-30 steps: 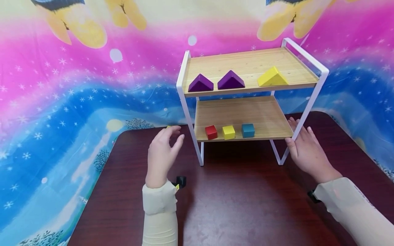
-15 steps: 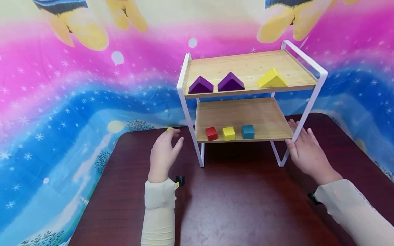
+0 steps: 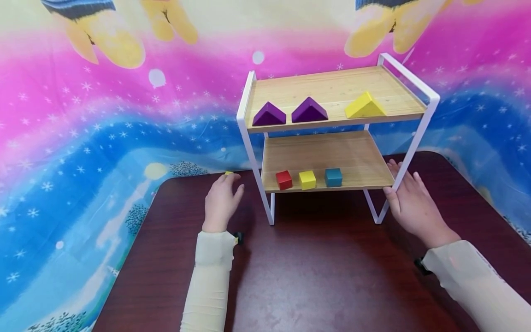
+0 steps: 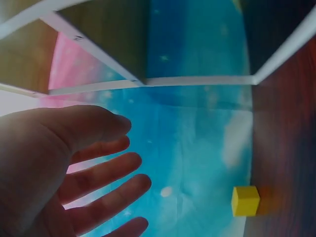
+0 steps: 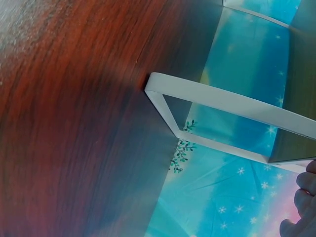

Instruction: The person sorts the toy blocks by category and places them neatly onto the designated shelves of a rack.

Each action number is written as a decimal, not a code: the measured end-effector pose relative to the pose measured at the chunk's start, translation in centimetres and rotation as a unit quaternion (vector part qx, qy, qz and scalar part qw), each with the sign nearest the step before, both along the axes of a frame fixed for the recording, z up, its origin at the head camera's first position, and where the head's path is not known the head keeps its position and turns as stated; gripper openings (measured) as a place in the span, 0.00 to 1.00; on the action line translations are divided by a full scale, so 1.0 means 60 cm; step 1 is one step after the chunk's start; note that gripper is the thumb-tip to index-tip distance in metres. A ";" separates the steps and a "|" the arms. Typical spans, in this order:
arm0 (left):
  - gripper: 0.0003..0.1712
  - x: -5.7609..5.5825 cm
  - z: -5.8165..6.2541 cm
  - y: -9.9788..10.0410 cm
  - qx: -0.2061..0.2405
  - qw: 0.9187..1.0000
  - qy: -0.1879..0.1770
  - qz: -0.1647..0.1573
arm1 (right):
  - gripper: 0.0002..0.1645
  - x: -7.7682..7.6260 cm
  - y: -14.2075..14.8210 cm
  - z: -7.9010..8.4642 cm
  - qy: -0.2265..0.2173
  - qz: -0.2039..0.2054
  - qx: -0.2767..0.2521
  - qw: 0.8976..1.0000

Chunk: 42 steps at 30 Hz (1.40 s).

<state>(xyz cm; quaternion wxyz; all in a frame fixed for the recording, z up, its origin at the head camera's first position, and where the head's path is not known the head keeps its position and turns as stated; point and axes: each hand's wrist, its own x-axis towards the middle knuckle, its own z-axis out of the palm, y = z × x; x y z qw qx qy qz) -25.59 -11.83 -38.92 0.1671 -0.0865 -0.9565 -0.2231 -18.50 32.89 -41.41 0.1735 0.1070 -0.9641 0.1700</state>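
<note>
In the head view my left hand [image 3: 221, 200] hovers over the table to the left of a two-tier shelf rack [image 3: 352, 150]. Its fingers are loosely bent, apart from the thumb, with nothing between them. Just beyond the fingertips lies a yellow cube [image 4: 245, 201], mostly hidden by the hand in the head view. My right hand [image 3: 416, 207] holds the rack's right front leg, its thumb across the front and its fingers behind. Only a few fingertips [image 5: 306, 182] show at the edge of the right wrist view.
On the upper tier sit two purple triangular blocks [image 3: 268, 114] and a yellow triangular block [image 3: 365, 106]. The lower tier bears a red cube [image 3: 284, 180], a yellow cube [image 3: 307, 180] and a teal cube [image 3: 333, 177]. A printed cloth [image 3: 124, 115] hangs behind the dark table [image 3: 315, 272].
My left hand has moved a little forward, away from me, toward the yellow cube on the table. The right hand stays on the rack, and the blocks on it have not moved.
</note>
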 end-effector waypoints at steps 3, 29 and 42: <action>0.26 -0.010 -0.006 -0.004 -0.022 1.000 -0.022 -0.001 | 0.38 -0.001 0.000 -0.001 -0.001 0.000 0.001 1.000; 0.41 -0.079 -0.016 -0.025 -0.087 0.980 -0.176 0.011 | 0.38 0.002 0.001 0.000 0.010 0.000 0.003 1.000; 0.41 -0.104 -0.041 -0.046 -0.101 0.979 -0.176 0.010 | 0.38 0.001 0.003 0.000 0.003 0.001 0.006 1.000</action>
